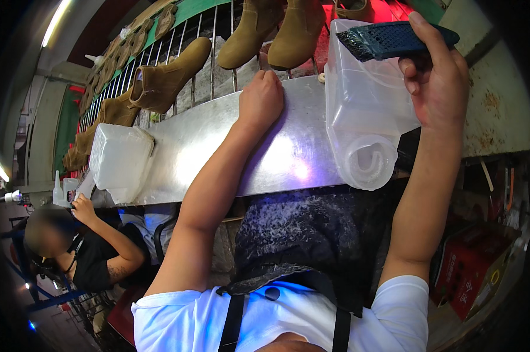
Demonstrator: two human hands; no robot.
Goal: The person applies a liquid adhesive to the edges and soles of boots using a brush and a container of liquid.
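Observation:
My right hand (438, 82) is raised at the upper right, its thumb and fingers closed around a dark blue brush (400, 41). The brush's dark bristles point left, above a translucent plastic container (362, 82) with a round opening at its near end. My left hand (261, 101) is curled into a fist at the far edge of the metal worktop (209, 138). Whatever its fingers may hold is hidden. Just beyond that fist are two tan ankle boots, one on the left (247, 35) and one on the right (297, 38).
More tan boots (165, 79) lie along a rack of metal bars (197, 67) running away to the left. A second translucent container (121, 155) stands on the worktop's left. Beyond it sits another person (106, 252), one hand raised. A red box (473, 267) is low on the right.

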